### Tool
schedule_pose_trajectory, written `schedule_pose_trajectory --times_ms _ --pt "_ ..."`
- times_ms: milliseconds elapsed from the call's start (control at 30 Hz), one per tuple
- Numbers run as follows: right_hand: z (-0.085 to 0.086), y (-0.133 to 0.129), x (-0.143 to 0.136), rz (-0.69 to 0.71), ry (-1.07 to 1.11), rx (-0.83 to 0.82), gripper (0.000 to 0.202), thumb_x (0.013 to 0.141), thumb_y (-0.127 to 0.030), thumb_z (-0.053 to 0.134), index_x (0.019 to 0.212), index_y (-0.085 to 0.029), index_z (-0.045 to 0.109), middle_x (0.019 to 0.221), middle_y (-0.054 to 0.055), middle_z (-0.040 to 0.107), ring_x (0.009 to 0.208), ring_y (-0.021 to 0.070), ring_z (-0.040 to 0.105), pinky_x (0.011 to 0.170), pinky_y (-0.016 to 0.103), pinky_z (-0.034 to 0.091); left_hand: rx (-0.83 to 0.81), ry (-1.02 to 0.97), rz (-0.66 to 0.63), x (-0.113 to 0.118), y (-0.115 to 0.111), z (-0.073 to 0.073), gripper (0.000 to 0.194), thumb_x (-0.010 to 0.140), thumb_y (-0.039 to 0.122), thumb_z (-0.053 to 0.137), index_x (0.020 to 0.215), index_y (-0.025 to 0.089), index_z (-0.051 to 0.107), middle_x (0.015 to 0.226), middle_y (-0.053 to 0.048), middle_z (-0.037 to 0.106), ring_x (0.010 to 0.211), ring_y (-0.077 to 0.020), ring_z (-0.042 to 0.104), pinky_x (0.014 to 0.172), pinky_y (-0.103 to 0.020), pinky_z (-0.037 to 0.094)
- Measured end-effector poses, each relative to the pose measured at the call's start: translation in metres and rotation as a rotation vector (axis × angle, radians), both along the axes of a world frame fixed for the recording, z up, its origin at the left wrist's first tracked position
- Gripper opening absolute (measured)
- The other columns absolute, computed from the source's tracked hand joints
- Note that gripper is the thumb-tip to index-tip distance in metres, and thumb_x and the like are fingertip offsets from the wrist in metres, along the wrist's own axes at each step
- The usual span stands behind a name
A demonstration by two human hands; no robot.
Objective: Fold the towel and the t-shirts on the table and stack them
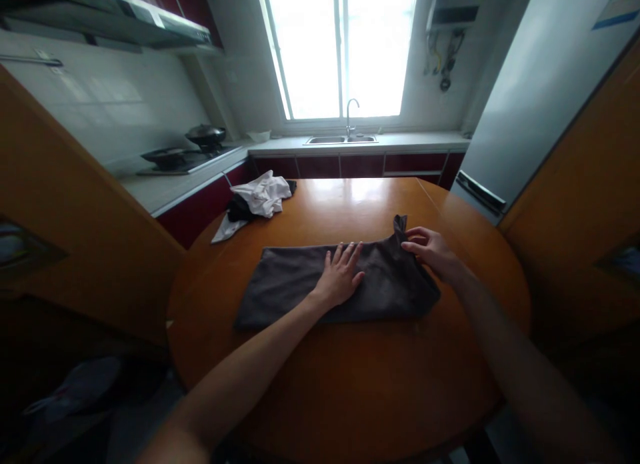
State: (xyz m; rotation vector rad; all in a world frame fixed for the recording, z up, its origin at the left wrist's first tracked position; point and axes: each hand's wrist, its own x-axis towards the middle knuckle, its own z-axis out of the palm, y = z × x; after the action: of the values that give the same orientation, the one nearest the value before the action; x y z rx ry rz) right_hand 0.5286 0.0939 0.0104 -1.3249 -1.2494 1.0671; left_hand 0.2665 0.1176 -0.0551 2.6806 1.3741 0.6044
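Observation:
A dark grey cloth point(285, 284), folded into a long flat shape, lies across the middle of the wooden table point(370, 377). My left hand point(340, 277) rests flat on the middle of the cloth with its fingers spread. At the cloth's right end, my right hand point(430, 251) pinches the fabric, and a bunched corner stands up beside the fingertips. Below that corner the fabric is creased and slightly raised.
White and black clothes point(265, 194) lie heaped at the table's back left edge. Beyond are a stove point(195, 159) with pans, a counter with a sink point(341, 140), and a fridge point(530, 97) at the right.

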Motion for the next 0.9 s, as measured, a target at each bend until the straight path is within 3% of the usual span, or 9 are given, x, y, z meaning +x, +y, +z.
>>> schedule_pose_trajectory --times_ms 133,267,433,567,733,900 --pt "-0.011 -0.004 -0.036 -0.061 -0.075 0.122 0.04 0.067 -0.04 0.076 0.097 -0.02 0.058 0.069 -0.004 0.059 0.054 0.0125 0.053 0.043 0.022 0.042 0.038 -0.261 -0.299 0.006 -0.007 0.014 0.069 0.104 0.031 0.042 0.163 0.023 0.008 0.154 -0.015 0.046 0.141 -0.0271 0.043 0.116 -0.048 0.037" --pt "-0.026 -0.007 -0.061 -0.125 -0.193 0.24 0.042 0.069 -0.04 0.075 0.098 -0.023 0.05 0.065 -0.007 0.054 0.053 0.0139 0.053 0.046 0.024 0.042 -0.022 -0.434 -0.405 0.01 -0.013 0.017 0.063 0.104 0.026 0.04 0.162 0.023 0.017 0.143 -0.014 0.057 0.13 -0.0254 0.055 0.111 -0.043 0.044" --pt "-0.04 -0.011 -0.076 -0.07 -0.34 0.302 0.042 0.072 -0.034 0.072 0.105 -0.023 0.05 0.068 -0.006 0.057 0.06 0.0152 0.059 0.056 0.026 0.046 -0.063 -0.472 -0.426 0.009 -0.01 0.01 0.063 0.097 0.011 0.042 0.158 0.024 0.031 0.14 -0.014 0.058 0.123 -0.0245 0.059 0.106 -0.041 0.048" --pt "-0.041 -0.016 -0.077 -0.011 -0.377 0.244 0.046 0.076 -0.031 0.069 0.117 -0.021 0.049 0.071 -0.004 0.066 0.064 0.0169 0.065 0.062 0.028 0.05 -0.076 -0.472 -0.372 0.007 -0.006 0.005 0.064 0.089 0.004 0.042 0.15 0.022 0.045 0.133 -0.012 0.063 0.118 -0.0228 0.062 0.104 -0.04 0.05" --pt "-0.038 -0.017 -0.074 0.036 -0.243 0.136 0.057 0.082 -0.03 0.06 0.135 -0.019 0.043 0.073 -0.002 0.07 0.06 0.0169 0.069 0.054 0.026 0.052 -0.147 -0.526 -0.271 0.008 -0.006 0.005 0.043 0.096 0.015 0.045 0.138 0.018 0.057 0.127 -0.011 0.068 0.114 -0.0227 0.065 0.103 -0.039 0.051" --pt "-0.031 -0.018 -0.072 0.065 -0.123 0.152 0.05 0.082 -0.03 0.056 0.129 -0.018 0.051 0.075 0.0 0.071 0.056 0.0159 0.067 0.049 0.024 0.051 -0.276 -0.596 -0.186 0.011 -0.009 0.007 0.038 0.099 0.036 0.054 0.134 0.02 0.057 0.116 -0.009 0.069 0.096 -0.02 0.068 0.088 -0.034 0.056"
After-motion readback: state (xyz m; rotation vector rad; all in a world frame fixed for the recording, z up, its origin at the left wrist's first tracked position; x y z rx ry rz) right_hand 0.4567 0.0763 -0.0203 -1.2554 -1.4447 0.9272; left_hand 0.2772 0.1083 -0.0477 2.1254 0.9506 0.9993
